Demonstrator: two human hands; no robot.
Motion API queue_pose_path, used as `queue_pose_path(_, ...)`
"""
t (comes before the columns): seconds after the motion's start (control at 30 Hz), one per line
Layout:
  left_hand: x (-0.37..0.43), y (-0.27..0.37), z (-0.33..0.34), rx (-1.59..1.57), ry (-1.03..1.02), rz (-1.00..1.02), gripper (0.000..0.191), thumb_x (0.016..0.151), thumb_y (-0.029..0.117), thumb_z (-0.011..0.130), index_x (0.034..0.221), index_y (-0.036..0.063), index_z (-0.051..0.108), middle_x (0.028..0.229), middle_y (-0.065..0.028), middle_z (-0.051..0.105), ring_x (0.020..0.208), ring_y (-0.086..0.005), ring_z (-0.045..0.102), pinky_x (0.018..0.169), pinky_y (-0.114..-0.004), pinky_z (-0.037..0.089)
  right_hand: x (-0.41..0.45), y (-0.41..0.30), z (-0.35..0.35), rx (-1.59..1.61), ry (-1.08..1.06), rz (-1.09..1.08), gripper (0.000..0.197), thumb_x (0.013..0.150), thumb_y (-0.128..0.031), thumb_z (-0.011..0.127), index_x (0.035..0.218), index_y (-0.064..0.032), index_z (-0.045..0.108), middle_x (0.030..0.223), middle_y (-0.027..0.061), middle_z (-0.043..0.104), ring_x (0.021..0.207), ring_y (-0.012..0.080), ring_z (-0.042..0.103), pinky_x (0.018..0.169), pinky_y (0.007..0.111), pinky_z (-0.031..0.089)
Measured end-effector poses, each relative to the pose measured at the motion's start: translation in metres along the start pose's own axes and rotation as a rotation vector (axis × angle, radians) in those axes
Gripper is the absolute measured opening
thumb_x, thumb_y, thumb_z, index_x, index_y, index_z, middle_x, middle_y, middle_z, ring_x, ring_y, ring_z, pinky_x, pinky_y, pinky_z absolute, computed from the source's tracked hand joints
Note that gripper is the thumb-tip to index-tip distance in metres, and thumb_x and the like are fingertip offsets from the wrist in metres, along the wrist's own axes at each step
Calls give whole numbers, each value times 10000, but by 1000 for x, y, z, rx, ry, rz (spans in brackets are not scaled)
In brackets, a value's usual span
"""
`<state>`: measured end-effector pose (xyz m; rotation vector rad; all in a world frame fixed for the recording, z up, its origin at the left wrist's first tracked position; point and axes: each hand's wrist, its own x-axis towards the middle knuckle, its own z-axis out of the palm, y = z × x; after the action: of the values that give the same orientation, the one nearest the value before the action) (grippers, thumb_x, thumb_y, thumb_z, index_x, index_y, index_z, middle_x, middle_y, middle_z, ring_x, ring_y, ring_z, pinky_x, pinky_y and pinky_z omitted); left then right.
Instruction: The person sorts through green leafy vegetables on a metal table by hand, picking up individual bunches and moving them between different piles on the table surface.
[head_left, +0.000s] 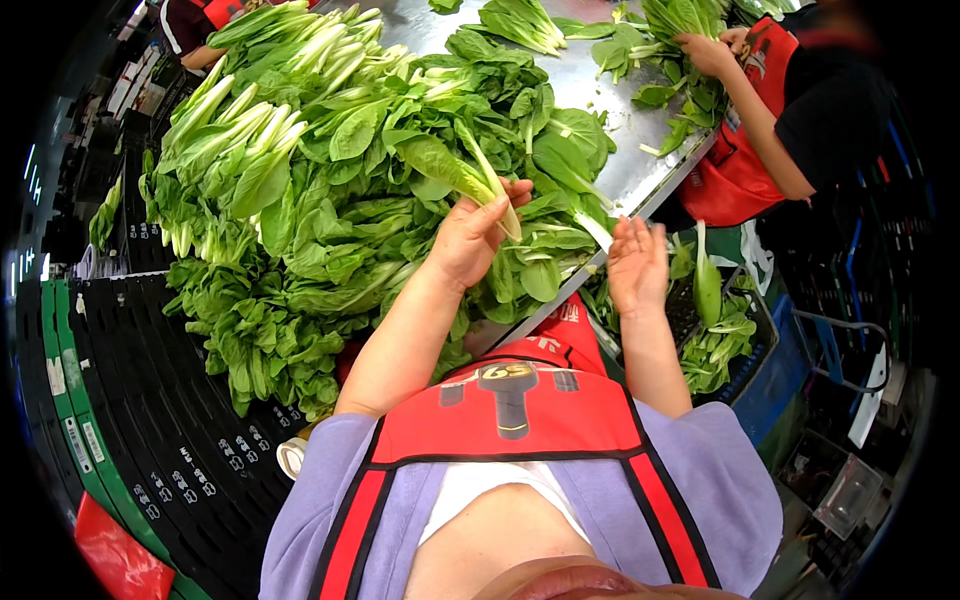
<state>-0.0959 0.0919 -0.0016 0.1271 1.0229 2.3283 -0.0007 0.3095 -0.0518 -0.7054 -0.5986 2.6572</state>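
My left hand (476, 236) is shut on a small bunch of leafy greens (450, 169) with pale stems, over the near edge of a large heap of the same greens (322, 172). To its right my right hand (637, 266) is raised palm up, fingers apart, with nothing in it. Just past its fingers a loose leaf with a white stem (592, 225) lies at the table's edge. A single leaf (705, 281) with a long pale stem is right of this hand, above a black crate; whether it is falling or resting I cannot tell.
The metal table (600, 90) carries more bunches. At the upper right a co-worker in a red apron (750, 165) holds greens; another person's arm (202, 56) shows at the upper left. A black crate (765, 337) of leaves stands below the table. Stacked black crates (150, 360) fill the left.
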Motion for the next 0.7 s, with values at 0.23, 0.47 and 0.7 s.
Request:
queue_pose_path(0.23, 0, -8, 11, 323, -69, -49, 396, 844, 184, 592, 1209, 72, 485, 1258, -84, 476, 1182, -212, 410, 997, -365, 299, -24, 49, 54, -944, -633, -9, 261, 857, -84, 570, 1099, 11, 548, 957, 42, 606, 835, 90, 549, 724, 224, 445)
queue_pose_path(0.47, -3, 0, 2, 1675, 26, 368, 370, 772, 132, 604, 1118, 22, 529, 1273, -117, 460, 1205, -262, 399, 1009, -411, 305, 20, 14, 39, -1236, -188, -656, 158, 792, -102, 625, 895, -2, 561, 693, 40, 577, 584, 112, 542, 544, 244, 422)
queue_pose_path(0.7, -16, -15, -19, 2135, 54, 210, 412, 681, 334, 685, 970, 50, 608, 1312, -79, 424, 1252, -285, 331, 1036, -488, 237, 47, 9, 6, -1817, -41, -563, 193, 720, -196, 664, 807, -55, 565, 675, 84, 570, 593, 255, 562, 556, 351, 449)
